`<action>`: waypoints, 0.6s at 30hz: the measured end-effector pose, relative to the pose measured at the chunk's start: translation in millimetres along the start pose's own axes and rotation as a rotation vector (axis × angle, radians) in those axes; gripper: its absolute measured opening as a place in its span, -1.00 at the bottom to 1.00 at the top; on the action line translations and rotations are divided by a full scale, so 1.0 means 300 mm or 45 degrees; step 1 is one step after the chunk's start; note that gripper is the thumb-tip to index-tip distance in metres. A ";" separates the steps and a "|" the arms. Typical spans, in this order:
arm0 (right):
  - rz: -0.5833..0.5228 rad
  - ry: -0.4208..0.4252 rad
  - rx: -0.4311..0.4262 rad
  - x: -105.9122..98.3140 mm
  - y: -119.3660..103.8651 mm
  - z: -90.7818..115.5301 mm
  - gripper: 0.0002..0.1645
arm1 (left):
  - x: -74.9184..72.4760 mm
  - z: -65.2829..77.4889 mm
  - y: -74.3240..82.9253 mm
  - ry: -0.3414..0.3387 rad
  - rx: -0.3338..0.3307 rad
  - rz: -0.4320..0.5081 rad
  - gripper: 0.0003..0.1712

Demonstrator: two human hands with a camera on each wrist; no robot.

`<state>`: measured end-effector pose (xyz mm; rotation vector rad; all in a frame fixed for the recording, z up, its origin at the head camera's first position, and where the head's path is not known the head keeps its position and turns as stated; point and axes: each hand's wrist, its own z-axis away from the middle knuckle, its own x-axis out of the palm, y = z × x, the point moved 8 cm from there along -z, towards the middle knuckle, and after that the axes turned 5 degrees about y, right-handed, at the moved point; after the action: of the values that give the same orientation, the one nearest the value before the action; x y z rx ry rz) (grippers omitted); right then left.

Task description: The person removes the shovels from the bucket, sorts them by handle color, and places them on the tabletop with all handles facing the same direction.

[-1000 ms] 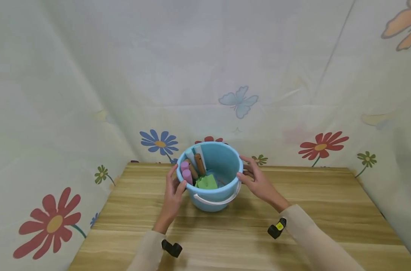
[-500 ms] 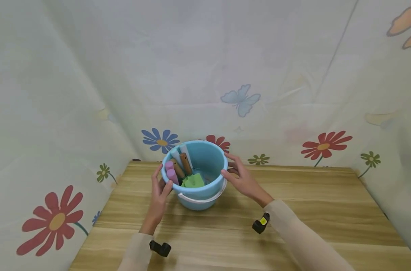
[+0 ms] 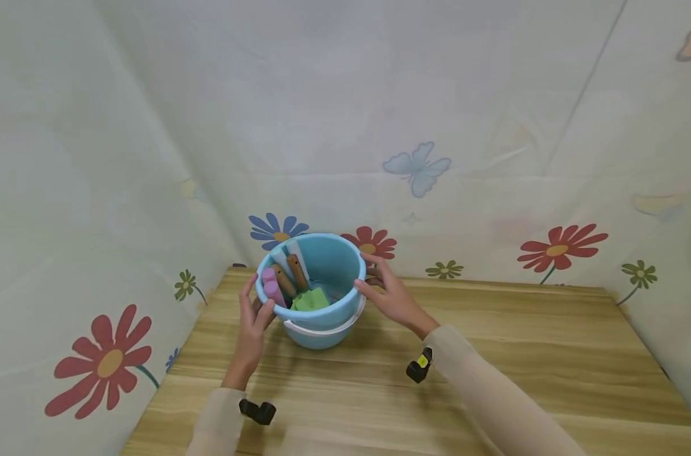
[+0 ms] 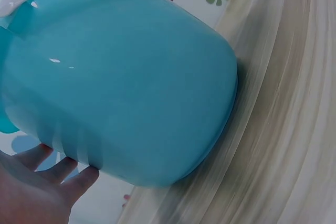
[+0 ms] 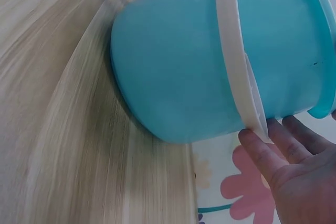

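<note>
Both my hands hold a light blue bucket (image 3: 316,341) from opposite sides, near its rim. My left hand (image 3: 251,326) has its thumb at the front rim and its fingers along the outer wall. On the other side, my right hand (image 3: 392,295) grips it the same way; in the right wrist view its fingertips touch the wall by the white carrying handle (image 5: 233,45). Inside lean two brown wooden handles (image 3: 297,272), pale blue strips (image 3: 296,256) and two pink rounded pieces (image 3: 273,290). A green piece (image 3: 311,300) lies toward the front.
A wood-grain table (image 3: 391,392) spreads under the bucket. Behind and at both sides hangs a pale cloth (image 3: 345,126) printed with flowers and butterflies, close behind the bucket. Black wrist cameras (image 3: 258,411) sit below both hands.
The bucket has moved left across the table, with both hands staying on its sides. The head view has shifted slightly left too. The contents look unchanged.
</note>
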<state>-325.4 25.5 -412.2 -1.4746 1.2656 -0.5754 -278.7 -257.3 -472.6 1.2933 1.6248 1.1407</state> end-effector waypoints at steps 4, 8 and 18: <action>0.006 -0.015 -0.031 0.025 0.010 -0.028 -0.21 | -0.030 -0.006 -0.005 0.016 -0.024 -0.005 -0.29; 0.000 -0.003 -0.027 0.049 0.068 -0.063 -0.20 | -0.055 -0.014 -0.012 0.025 -0.032 -0.003 -0.29; 0.011 0.021 -0.024 0.074 0.147 -0.112 -0.22 | -0.087 -0.032 -0.025 0.063 -0.018 -0.018 -0.30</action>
<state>-364.9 -2.6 -447.2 -1.4818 1.2927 -0.5729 -284.5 -285.3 -476.2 1.2517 1.6562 1.1824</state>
